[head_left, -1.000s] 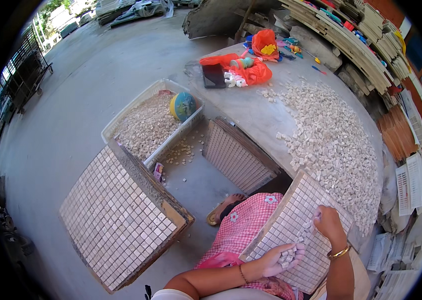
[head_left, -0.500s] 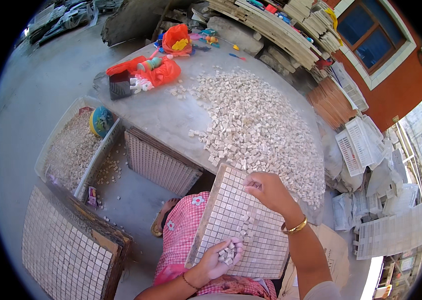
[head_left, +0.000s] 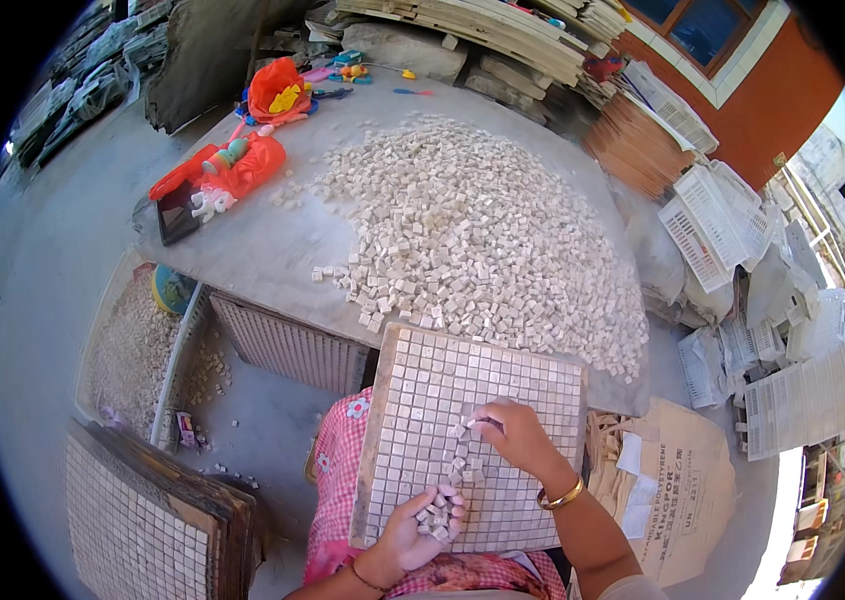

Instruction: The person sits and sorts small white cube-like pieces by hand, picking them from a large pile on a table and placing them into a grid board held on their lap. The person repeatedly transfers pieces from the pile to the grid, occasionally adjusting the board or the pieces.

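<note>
A square board [head_left: 370, 480] set with rows of small pale stone tiles rests on my lap, its far edge against the table. My left hand [head_left: 405, 540] is cupped over the board's near left part, fingers curled round a small heap of loose stone tiles [head_left: 435, 516]. Over the middle of the board my right hand [head_left: 518, 435] is closed in a pinch, apparently on a stone tile mostly hidden by the fingers. Several loose tiles [head_left: 460, 465] lie on top of the set rows between my hands.
A broad pile of loose tiles [head_left: 473, 230] covers much of the grey table [head_left: 293, 260]. Red plastic bags [head_left: 253, 165] and toys lie at its far left. On the left stand a white crate [head_left: 175, 370] of tiles and stacked tile boards [head_left: 133, 510]. Flattened cardboard [head_left: 693, 490] lies right.
My right hand has moved down and nearer to my left hand, to the loose tiles mid-board. The view has turned, and the board sits straighter. My left hand keeps its tiles.
</note>
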`<state>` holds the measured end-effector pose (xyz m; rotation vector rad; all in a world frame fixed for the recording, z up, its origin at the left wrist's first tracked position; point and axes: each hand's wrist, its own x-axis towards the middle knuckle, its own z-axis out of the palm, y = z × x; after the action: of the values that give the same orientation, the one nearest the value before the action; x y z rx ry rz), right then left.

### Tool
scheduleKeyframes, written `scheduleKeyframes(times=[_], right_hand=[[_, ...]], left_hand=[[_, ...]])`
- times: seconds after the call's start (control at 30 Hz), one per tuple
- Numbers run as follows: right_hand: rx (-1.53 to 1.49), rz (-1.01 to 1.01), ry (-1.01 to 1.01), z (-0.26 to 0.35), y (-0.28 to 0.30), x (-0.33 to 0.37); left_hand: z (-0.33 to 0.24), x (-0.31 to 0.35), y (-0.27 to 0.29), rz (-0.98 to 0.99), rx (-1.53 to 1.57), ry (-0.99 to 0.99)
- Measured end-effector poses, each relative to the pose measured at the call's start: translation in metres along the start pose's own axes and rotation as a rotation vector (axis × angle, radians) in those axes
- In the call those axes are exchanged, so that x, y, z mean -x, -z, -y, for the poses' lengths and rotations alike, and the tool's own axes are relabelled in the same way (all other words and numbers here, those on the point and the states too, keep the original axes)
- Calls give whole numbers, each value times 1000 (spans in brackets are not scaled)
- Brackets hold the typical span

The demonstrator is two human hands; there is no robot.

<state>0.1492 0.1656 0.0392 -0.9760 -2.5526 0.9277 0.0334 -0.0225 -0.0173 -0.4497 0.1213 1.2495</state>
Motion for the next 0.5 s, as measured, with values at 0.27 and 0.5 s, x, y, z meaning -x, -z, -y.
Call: scheduleKeyframes(times=[0.27, 0.5], right_hand=[[73, -105, 53, -9, -2, -21], [117, -95, -4, -4, -5, -21]], left_hand=[[3, -5, -2, 10, 20, 30], [5, -4, -2, -26, -45, 10]])
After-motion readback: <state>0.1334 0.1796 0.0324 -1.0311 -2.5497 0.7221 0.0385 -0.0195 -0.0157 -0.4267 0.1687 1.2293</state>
